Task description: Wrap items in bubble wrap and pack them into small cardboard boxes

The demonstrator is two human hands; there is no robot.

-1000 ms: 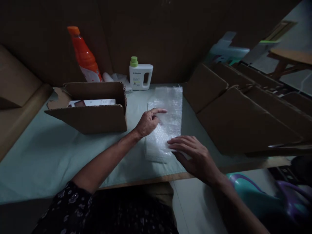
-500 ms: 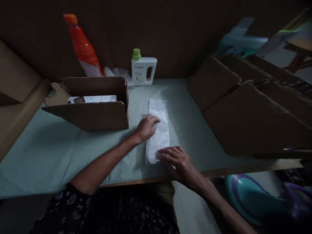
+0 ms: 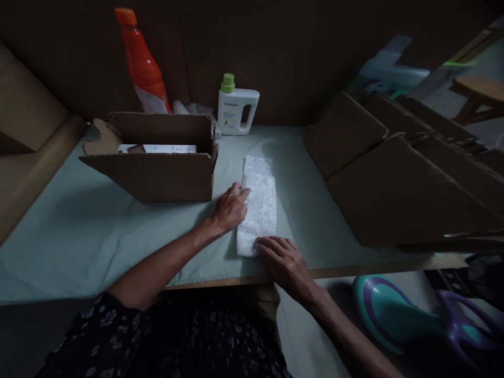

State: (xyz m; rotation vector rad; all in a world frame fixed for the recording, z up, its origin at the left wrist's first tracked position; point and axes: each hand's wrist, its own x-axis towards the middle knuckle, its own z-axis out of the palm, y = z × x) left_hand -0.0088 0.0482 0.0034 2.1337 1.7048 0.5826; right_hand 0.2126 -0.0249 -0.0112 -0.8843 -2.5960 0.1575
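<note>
With the bubble wrap point(image 3: 260, 205) as the clock's centre, it lies folded in a narrow upright strip on the cloth-covered bench point(image 3: 311, 220), close to the near edge. The left hand point(image 3: 230, 209) is at nine o'clock, half curled, its fingertips at the strip's left edge; whether it grips the plastic I cannot tell. The right hand point(image 3: 283, 257) is at five o'clock, fingers together and slightly bent, tips touching the near right corner; its thumb is hidden, so a pinch cannot be confirmed. An open carton point(image 3: 157, 178) stands at ten o'clock with a white box point(image 3: 169, 149) inside. A white bottle point(image 3: 233, 113) with a green cap stands near twelve, cardboard boxes point(image 3: 394, 194) at three.
</note>
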